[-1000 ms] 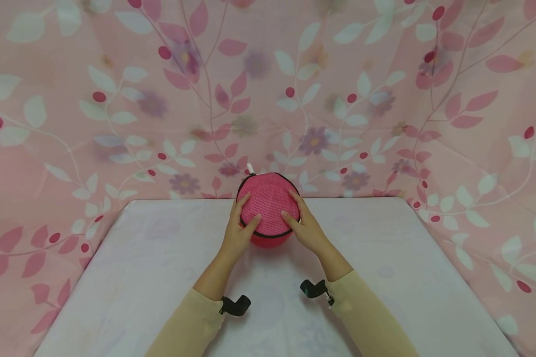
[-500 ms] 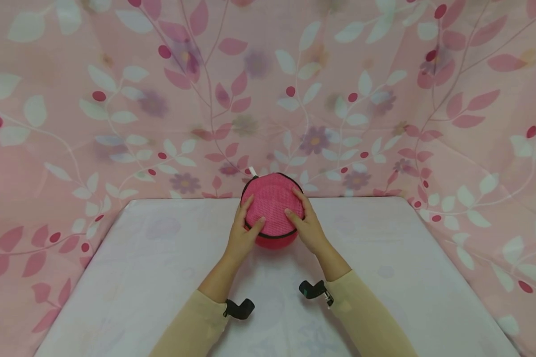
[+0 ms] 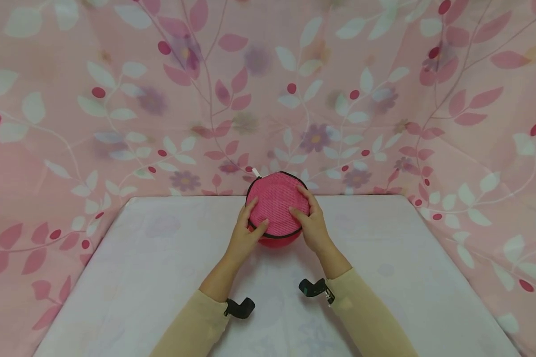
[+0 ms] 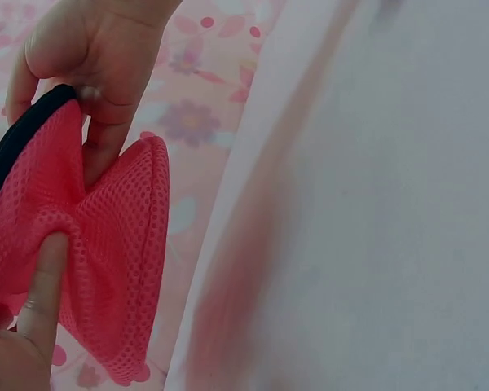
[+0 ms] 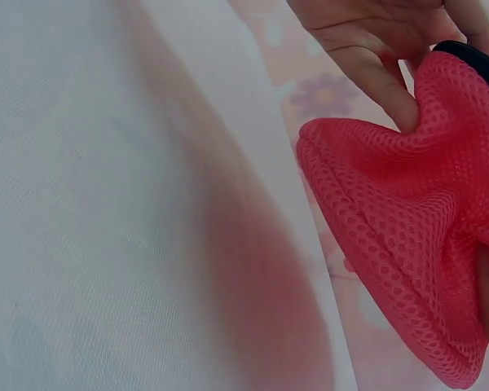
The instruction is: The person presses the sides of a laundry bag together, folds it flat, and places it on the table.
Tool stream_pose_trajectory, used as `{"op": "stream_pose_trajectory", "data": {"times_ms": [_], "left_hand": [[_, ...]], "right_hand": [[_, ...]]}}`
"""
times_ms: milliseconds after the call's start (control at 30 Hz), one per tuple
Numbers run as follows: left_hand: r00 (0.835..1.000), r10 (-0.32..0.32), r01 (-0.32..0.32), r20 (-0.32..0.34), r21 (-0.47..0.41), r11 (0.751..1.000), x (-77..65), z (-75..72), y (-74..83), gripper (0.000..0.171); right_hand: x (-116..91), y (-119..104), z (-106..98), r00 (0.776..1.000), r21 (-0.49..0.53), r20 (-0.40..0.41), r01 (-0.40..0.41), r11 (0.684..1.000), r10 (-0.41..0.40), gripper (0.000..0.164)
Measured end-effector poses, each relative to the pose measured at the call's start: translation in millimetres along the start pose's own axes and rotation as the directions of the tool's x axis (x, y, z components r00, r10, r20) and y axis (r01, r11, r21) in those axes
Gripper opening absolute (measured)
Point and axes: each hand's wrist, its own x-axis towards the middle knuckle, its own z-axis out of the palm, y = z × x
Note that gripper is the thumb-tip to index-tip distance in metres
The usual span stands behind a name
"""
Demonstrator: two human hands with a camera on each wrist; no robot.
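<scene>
A round pink mesh laundry bag (image 3: 277,203) with black edging and a white zip tab is held up over the far part of the table. My left hand (image 3: 243,239) grips its left side, thumb pressing on the top face. On the right side my right hand (image 3: 316,229) holds it the same way, with the thumb on top. From the left wrist view, the mesh bag (image 4: 122,244) shows its underside, dented where fingers push in. The right wrist view shows the mesh bag (image 5: 399,220) creased between the hands. The bag's inside cannot be seen.
A white cloth covers the table (image 3: 161,277), whose far edge lies just behind the bag. Pink floral fabric (image 3: 268,89) hangs at the back and both sides. Small black wrist cameras (image 3: 240,308) stick out from the beige sleeves.
Both hands have carried the mesh bag slightly to the right in the head view, with the grip unchanged. The bag's shape looks about the same.
</scene>
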Motion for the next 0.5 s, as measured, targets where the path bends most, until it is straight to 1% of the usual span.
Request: {"op": "stream_pose_trajectory", "data": {"times_ms": [100, 200, 267, 333, 500], "left_hand": [[1.0, -0.001, 0.0, 0.026, 0.036, 0.999, 0.0, 0.5, 1.1, 0.064], [0.999, -0.019, 0.018, 0.051, 0.008, 1.0, -0.1, 1.1, 0.2, 0.065], [0.998, -0.028, 0.028, 0.056, -0.015, 0.999, 0.0, 1.9, -0.8, 0.065], [0.997, -0.048, 0.05, 0.052, -0.045, 0.998, 0.0, 2.8, -1.6, 0.066], [0.997, -0.077, 0.077, 0.01, -0.137, 0.988, 0.0, 4.4, 0.1, 0.065]], "right_hand": [[0, 1, -1, 1.0, 0.02, -0.011, 0.002, 1.0, -0.002, 0.057], [-3, -10, 1, 1.0, 0.018, -0.015, -0.027, 0.999, 0.028, 0.058], [-5, -18, 3, 0.999, 0.005, -0.019, -0.05, 0.999, 0.05, 0.058], [-8, -25, 5, 0.998, -0.003, -0.012, -0.067, 0.998, 0.066, 0.058], [-6, -19, 5, 0.996, 0.006, 0.03, -0.081, 0.997, 0.081, 0.058]]}}
